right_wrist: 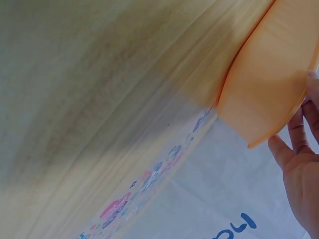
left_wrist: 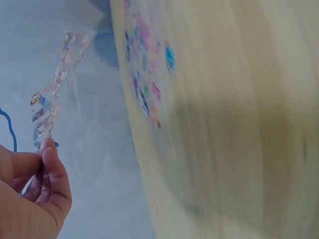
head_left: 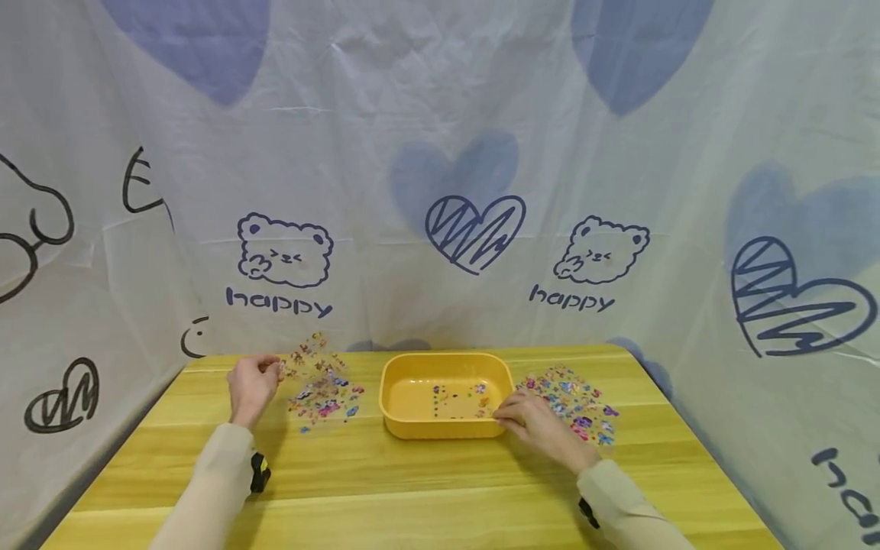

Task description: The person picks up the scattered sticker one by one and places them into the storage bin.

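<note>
Hands: L (head_left: 251, 388) pinched on raised sticker sheet (head_left: 309, 359), R (head_left: 539, 426) clamped on yellow tray (head_left: 440, 430) (long axis side-to-side)

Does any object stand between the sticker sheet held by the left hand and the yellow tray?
Nothing visible stands between the lifted sticker sheet in the left hand and the yellow tray. More stickers lie flat on the table below it. The right hand touches the tray's opposite side.
</note>
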Action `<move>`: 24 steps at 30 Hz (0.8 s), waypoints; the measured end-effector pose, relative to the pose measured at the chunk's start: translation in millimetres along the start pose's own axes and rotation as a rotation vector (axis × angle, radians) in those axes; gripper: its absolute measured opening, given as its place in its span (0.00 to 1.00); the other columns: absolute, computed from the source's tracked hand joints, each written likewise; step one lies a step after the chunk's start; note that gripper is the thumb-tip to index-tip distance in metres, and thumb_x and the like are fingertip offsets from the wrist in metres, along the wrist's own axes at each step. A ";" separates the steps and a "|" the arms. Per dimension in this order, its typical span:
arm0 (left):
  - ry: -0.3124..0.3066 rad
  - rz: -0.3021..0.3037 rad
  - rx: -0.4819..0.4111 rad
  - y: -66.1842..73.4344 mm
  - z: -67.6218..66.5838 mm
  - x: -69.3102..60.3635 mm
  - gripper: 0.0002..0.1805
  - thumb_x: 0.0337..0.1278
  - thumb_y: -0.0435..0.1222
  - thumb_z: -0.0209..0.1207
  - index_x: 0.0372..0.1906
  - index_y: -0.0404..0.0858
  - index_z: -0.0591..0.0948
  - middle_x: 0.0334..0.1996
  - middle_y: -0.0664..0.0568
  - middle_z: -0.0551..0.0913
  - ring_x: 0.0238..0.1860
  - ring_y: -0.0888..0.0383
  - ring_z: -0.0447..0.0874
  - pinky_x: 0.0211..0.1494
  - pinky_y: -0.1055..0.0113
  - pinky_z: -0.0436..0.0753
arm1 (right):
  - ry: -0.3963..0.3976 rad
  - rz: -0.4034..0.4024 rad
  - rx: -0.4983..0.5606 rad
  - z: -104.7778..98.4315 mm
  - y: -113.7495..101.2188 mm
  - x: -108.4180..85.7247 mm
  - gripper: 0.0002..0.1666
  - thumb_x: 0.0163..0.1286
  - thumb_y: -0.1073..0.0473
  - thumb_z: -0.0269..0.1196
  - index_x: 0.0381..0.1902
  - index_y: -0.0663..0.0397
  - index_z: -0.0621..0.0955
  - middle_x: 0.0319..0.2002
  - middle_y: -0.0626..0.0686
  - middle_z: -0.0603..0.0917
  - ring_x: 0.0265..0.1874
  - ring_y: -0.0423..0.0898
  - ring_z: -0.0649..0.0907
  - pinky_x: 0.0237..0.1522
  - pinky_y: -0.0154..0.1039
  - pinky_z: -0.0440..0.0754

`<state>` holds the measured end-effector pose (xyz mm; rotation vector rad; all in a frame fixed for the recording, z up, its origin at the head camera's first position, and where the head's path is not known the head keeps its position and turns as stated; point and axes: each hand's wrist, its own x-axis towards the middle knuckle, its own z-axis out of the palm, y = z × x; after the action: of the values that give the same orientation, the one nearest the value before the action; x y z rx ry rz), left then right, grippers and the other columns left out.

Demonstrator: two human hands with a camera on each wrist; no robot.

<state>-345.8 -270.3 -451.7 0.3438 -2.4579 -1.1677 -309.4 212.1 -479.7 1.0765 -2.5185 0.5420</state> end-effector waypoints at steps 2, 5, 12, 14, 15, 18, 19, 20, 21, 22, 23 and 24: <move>0.011 -0.010 -0.003 4.9 1.2 -0.8 0.14 0.70 0.33 0.52 0.51 0.31 0.83 0.39 0.39 0.87 0.32 0.52 0.83 0.25 0.69 0.77 | 0.010 -0.004 -0.002 1.0 -0.2 -1.8 0.08 0.64 0.64 0.67 0.41 0.55 0.88 0.38 0.46 0.87 0.40 0.42 0.83 0.44 0.38 0.83; 0.042 -0.013 -0.018 10.7 3.4 -2.1 0.13 0.71 0.33 0.51 0.49 0.32 0.83 0.39 0.39 0.86 0.31 0.53 0.81 0.24 0.69 0.75 | 0.020 -0.013 -0.011 1.7 -0.6 -3.3 0.08 0.63 0.64 0.68 0.40 0.54 0.88 0.38 0.46 0.87 0.39 0.42 0.82 0.43 0.38 0.83; 0.082 -0.011 -0.080 21.6 5.2 -5.1 0.13 0.71 0.34 0.53 0.50 0.32 0.83 0.40 0.38 0.86 0.31 0.55 0.81 0.23 0.73 0.76 | 0.002 -0.005 -0.024 -2.0 -1.5 0.2 0.08 0.65 0.62 0.67 0.41 0.54 0.88 0.38 0.47 0.88 0.40 0.43 0.83 0.46 0.39 0.83; 0.079 -0.010 -0.100 24.4 5.9 -5.5 0.13 0.71 0.34 0.53 0.51 0.33 0.83 0.40 0.39 0.86 0.31 0.56 0.80 0.24 0.74 0.76 | -0.005 0.002 -0.023 -2.4 -1.5 0.6 0.08 0.65 0.62 0.67 0.41 0.54 0.88 0.39 0.47 0.88 0.41 0.43 0.83 0.46 0.39 0.83; 0.079 -0.010 -0.108 26.1 6.4 -5.8 0.13 0.71 0.34 0.53 0.51 0.33 0.83 0.40 0.39 0.86 0.31 0.57 0.79 0.24 0.74 0.76 | -0.007 0.004 -0.023 -2.6 -1.6 0.7 0.08 0.65 0.62 0.67 0.41 0.54 0.88 0.39 0.47 0.88 0.41 0.43 0.83 0.47 0.40 0.83; 0.068 -0.009 -0.151 32.0 7.6 -7.9 0.13 0.70 0.34 0.53 0.51 0.34 0.83 0.41 0.39 0.86 0.31 0.60 0.78 0.25 0.75 0.77 | -0.015 0.011 -0.022 -2.3 -1.6 0.5 0.08 0.66 0.62 0.66 0.42 0.54 0.88 0.39 0.47 0.88 0.41 0.43 0.83 0.47 0.39 0.83; 0.057 -0.012 -0.168 34.3 8.0 -8.6 0.13 0.70 0.34 0.53 0.52 0.34 0.83 0.42 0.39 0.85 0.31 0.61 0.78 0.25 0.75 0.77 | -0.015 0.012 -0.020 -2.2 -1.7 0.5 0.08 0.66 0.62 0.66 0.42 0.55 0.88 0.39 0.47 0.88 0.41 0.43 0.83 0.46 0.39 0.83; 0.049 -0.013 -0.177 36.6 8.4 -9.3 0.13 0.70 0.34 0.53 0.53 0.35 0.82 0.43 0.39 0.85 0.32 0.61 0.78 0.26 0.75 0.77 | -0.016 0.012 -0.019 -2.3 -1.8 0.4 0.08 0.66 0.62 0.66 0.42 0.55 0.88 0.39 0.47 0.88 0.41 0.43 0.83 0.46 0.39 0.83; 0.037 -0.017 -0.188 39.0 8.7 -10.1 0.14 0.71 0.34 0.53 0.54 0.35 0.82 0.44 0.40 0.85 0.32 0.62 0.78 0.27 0.76 0.78 | -0.016 0.012 -0.016 -2.5 -2.1 0.2 0.08 0.66 0.62 0.66 0.41 0.55 0.88 0.39 0.47 0.88 0.41 0.43 0.83 0.46 0.39 0.83; 0.025 -0.020 -0.201 41.4 9.0 -11.0 0.14 0.71 0.34 0.53 0.54 0.35 0.81 0.44 0.40 0.84 0.33 0.61 0.78 0.28 0.76 0.78 | -0.015 0.011 -0.014 -2.5 -2.3 0.3 0.08 0.66 0.62 0.66 0.42 0.55 0.88 0.39 0.47 0.87 0.41 0.43 0.83 0.46 0.39 0.83; 0.013 -0.024 -0.210 43.9 9.4 -11.8 0.14 0.71 0.34 0.52 0.55 0.35 0.81 0.45 0.40 0.84 0.34 0.61 0.78 0.29 0.76 0.79 | -0.014 0.007 -0.014 -2.7 -2.6 0.4 0.08 0.66 0.62 0.66 0.42 0.55 0.88 0.39 0.47 0.87 0.41 0.44 0.83 0.46 0.39 0.83; 0.002 -0.027 -0.217 46.3 10.0 -12.6 0.15 0.71 0.34 0.52 0.56 0.35 0.81 0.45 0.40 0.84 0.35 0.61 0.78 0.29 0.76 0.79 | -0.013 0.004 -0.013 -2.8 -2.8 0.7 0.08 0.66 0.62 0.66 0.42 0.55 0.88 0.39 0.48 0.88 0.41 0.44 0.83 0.46 0.39 0.83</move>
<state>-341.4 -229.9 -424.3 0.3144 -2.3026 -1.4282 -307.3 211.2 -476.3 1.0740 -2.5328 0.5204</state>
